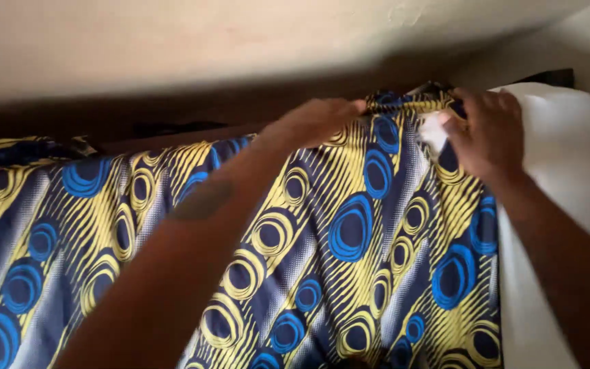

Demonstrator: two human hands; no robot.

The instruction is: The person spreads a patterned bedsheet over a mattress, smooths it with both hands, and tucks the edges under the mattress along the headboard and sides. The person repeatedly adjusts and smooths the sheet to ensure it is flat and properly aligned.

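At the far corner of the white mattress (pixel 568 171), my left hand (pixel 315 123) and right hand (pixel 486 133) pinch the patterned sheet (pixel 349 232), fingers closed on its bunched edge to keep it taut.

My left hand (pixel 319 123) is motion-blurred; the sheet (pixel 349 232) runs off the frame's left and bottom edges, hiding the mattress (pixel 561 178) beneath.
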